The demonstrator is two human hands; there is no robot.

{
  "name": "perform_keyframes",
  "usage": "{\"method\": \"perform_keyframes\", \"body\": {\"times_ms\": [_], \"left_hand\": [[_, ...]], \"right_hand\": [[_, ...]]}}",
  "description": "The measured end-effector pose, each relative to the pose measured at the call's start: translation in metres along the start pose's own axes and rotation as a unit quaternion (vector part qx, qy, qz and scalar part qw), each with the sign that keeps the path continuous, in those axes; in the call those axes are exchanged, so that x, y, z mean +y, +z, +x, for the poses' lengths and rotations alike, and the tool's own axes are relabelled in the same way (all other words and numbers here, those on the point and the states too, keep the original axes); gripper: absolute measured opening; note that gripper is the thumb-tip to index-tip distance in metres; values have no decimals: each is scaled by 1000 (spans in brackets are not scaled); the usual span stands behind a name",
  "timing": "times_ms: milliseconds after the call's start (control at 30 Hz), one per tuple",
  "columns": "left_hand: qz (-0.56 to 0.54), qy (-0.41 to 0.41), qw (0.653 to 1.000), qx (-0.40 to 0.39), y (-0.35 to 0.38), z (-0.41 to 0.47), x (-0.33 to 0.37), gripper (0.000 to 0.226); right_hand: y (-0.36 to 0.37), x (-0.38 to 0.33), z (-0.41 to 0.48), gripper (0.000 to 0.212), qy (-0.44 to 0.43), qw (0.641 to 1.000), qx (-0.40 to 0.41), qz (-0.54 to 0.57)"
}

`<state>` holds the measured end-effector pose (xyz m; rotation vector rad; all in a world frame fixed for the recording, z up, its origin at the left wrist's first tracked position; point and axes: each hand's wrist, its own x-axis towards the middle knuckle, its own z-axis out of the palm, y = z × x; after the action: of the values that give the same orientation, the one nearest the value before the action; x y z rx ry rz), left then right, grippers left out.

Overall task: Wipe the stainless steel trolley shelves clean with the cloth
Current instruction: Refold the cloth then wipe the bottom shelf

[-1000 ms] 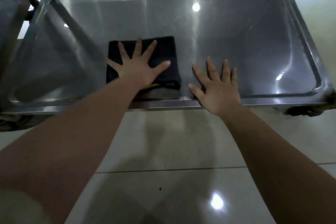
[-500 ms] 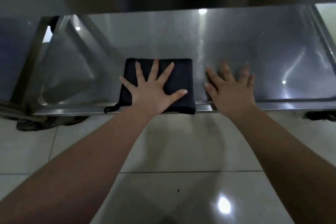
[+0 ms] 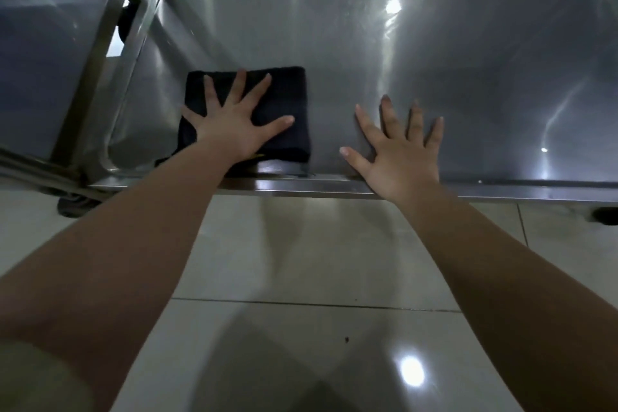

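From the head view we see our left hand point(image 3: 239, 125) pressed flat on the folded dark cloth point(image 3: 284, 94), its grip apart, fingers spread wide. The cloth lies on the stainless steel shelf point(image 3: 485, 77), left of the middle and close against the front rim. Our right hand point(image 3: 401, 157) rests on bare steel just beside the cloth, grip likewise apart, fingers straight. Below lies a glossy tiled floor point(image 3: 301, 261), with a dark wheel point(image 3: 72, 206) under the shelf's left corner

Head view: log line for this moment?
step: wiping | left hand: flat on black cloth | right hand: flat on bare shelf
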<state>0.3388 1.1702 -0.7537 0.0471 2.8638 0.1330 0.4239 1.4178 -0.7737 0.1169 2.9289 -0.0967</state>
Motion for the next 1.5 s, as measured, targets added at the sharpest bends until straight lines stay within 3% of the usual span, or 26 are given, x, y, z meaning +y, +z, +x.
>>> {"method": "perform_keyframes", "body": {"times_ms": [167, 300, 367, 733, 967, 1167, 1300, 1400, 1500], "left_hand": [[6, 0, 1000, -22, -11, 19, 31, 81], [34, 79, 996, -26, 11, -31, 46, 81], [33, 72, 996, -37, 22, -57, 46, 81], [13, 39, 998, -37, -7, -24, -41, 88], [44, 23, 999, -4, 7, -29, 24, 79], [31, 70, 997, 13, 21, -36, 70, 67], [16, 47, 999, 5, 19, -41, 38, 61], [5, -26, 1000, 4, 8, -40, -18, 62], [-7, -67, 998, -5, 0, -38, -53, 67]], "right_hand": [[-1, 0, 3, 73, 8, 1000, 0, -10], [0, 1, 2, 73, 4, 1000, -1, -10], [1, 2, 1, 75, 0, 1000, -2, -7], [1, 0, 1, 74, 5, 1000, 5, 3], [0, -2, 2, 76, 9, 1000, -2, -9], [-4, 4, 2, 79, 14, 1000, -1, 28], [-2, 6, 1, 81, 10, 999, -6, 34], [-3, 3, 2, 79, 13, 1000, -9, 26], [-10, -2, -2, 74, 44, 993, 39, 107]]}}
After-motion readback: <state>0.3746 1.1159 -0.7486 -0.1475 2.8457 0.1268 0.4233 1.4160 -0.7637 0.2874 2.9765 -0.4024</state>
